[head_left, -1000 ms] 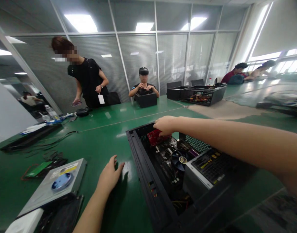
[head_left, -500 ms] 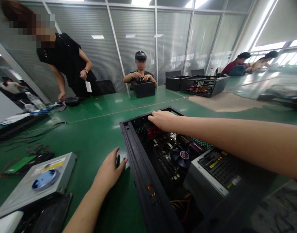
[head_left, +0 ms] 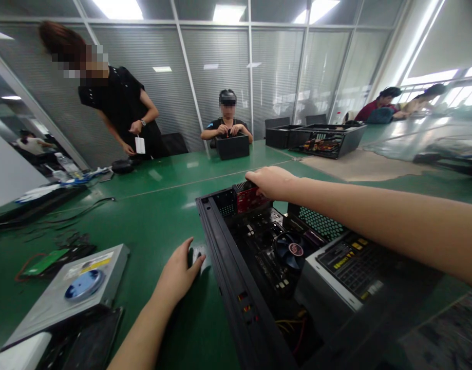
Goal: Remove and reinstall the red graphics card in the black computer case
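Observation:
My right hand [head_left: 273,183] grips a red graphics card [head_left: 248,199] with a black heatsink, held at the far end of a black computer case [head_left: 230,272]. The card's upper part rises above the case rim, and my fingers hide its right end. Inside the open case lie a dark motherboard [head_left: 261,244], a round CPU fan [head_left: 291,249] and a grey power supply [head_left: 332,277]. On the green table beside the case's left wall rests my left hand [head_left: 180,270], fingers apart and nothing in them.
An optical drive [head_left: 72,290] with a blue round lid [head_left: 85,285] on it lies at left, near a green circuit board [head_left: 46,261]. Across the table a seated person works at a black box [head_left: 232,147]; another person stands at left. More open cases [head_left: 328,140] stand behind.
My right hand has lifted the graphics card upward, so more of its red board and heatsink shows above the case. My left hand has hardly moved. The whole view has shifted slightly.

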The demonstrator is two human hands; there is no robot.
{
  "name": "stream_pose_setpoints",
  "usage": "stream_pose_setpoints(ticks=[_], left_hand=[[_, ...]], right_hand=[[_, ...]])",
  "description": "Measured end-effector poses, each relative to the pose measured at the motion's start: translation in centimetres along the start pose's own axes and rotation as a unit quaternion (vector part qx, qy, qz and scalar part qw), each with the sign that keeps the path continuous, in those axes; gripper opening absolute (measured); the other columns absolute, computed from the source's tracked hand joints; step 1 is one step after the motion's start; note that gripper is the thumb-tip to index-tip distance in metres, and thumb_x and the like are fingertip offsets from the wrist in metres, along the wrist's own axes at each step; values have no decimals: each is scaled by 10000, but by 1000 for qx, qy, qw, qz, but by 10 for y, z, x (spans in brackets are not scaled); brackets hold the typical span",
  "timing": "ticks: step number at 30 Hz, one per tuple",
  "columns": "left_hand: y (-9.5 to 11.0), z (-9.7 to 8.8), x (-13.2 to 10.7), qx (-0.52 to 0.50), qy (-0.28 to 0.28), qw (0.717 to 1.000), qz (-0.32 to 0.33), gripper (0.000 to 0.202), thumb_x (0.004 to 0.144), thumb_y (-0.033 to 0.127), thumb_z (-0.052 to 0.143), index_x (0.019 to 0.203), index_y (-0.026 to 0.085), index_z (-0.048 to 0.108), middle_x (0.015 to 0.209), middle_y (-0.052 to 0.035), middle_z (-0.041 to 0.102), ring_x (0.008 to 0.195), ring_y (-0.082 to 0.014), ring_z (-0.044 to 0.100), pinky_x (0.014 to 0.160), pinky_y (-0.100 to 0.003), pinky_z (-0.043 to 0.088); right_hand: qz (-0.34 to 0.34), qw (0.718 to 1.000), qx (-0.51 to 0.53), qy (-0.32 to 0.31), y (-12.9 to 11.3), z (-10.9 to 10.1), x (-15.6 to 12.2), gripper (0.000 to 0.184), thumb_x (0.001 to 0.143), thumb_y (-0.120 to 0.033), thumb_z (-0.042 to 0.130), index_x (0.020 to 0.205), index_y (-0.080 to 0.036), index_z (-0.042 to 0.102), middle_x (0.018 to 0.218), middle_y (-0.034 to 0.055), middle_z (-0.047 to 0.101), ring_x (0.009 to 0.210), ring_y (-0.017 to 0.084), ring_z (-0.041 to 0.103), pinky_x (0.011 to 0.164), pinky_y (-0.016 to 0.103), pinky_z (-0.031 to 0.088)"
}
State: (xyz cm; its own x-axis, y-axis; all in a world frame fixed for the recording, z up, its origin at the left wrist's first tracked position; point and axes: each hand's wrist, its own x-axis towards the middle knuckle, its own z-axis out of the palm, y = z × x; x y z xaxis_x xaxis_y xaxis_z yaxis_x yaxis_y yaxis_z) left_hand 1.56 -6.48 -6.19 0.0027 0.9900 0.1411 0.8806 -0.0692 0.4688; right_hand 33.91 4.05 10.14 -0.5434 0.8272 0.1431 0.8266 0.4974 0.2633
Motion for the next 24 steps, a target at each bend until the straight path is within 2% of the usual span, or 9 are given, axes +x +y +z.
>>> stream_pose_setpoints(ticks=[5,9,11,13,15,18,21,23,24], left_hand=[[-2,1,0,1,-2,1000,3,686,861,451,555,1471,156,447,1443,-152,579,1287,-317,594,1088,-474,478],[-3,0,1,6,-7,1000,0,699,847,446,573,1475,165,444,1444,-147,579,1322,-331,562,1110,-489,459],[-6,1,3,9,-7,1000,4,703,847,453,580,1477,173,442,1450,-148,573,1330,-335,553,1119,-498,448],[-10,3,5,12,-4,1000,13,701,850,457,581,1474,171,444,1454,-153,566,1325,-331,555,1120,-491,446],[-15,6,8,5,-1,1000,17,693,861,457,568,1473,158,440,1455,-159,560,1301,-318,572,1109,-477,456],[-15,3,11,-16,9,1000,-2,677,899,487,517,1474,140,428,1417,-167,577,1197,-298,632,1037,-473,511],[6,-21,2,-46,81,996,2,650,908,536,504,1433,155,469,1384,-151,595,1108,-282,663,945,-453,563],[33,-49,-17,-74,156,984,33,612,899,551,527,1398,197,503,1365,-115,611,1100,-274,668,932,-441,578],[48,-65,-31,-87,193,976,48,592,901,550,532,1394,222,508,1353,-95,622,1105,-272,670,942,-445,579]], right_hand=[[-45,998,-5,-53,-14,12,6,388,864,-191,665,1237,-114,592,1121,190,710,1034,269,691,878,346,486],[-55,997,-8,-57,-17,22,13,417,833,-126,667,1243,-89,604,1091,199,724,1031,266,700,864,335,507],[-66,996,-13,-59,-17,23,15,364,832,-119,657,1193,-75,649,1082,203,727,1031,267,702,856,326,513],[-81,994,-24,-69,-16,18,15,283,835,-143,660,1105,-67,706,1090,204,727,1036,271,699,864,328,515],[-89,993,-27,-65,-13,2,10,250,850,-210,668,1054,-85,742,1095,190,732,1021,277,699,857,346,520],[-100,994,35,-9,1,-39,-16,327,895,-343,647,1134,-140,743,1085,139,746,969,250,698,856,362,517],[-106,977,175,53,32,-75,-66,421,924,-437,606,1221,-156,711,1108,96,743,935,198,690,878,339,511],[-58,959,258,103,59,-74,-111,477,919,-496,588,1249,-168,694,1145,82,734,961,196,687,898,344,518],[-15,946,294,133,72,-63,-136,503,919,-522,572,1263,-173,683,1168,85,728,984,205,688,911,355,523]])
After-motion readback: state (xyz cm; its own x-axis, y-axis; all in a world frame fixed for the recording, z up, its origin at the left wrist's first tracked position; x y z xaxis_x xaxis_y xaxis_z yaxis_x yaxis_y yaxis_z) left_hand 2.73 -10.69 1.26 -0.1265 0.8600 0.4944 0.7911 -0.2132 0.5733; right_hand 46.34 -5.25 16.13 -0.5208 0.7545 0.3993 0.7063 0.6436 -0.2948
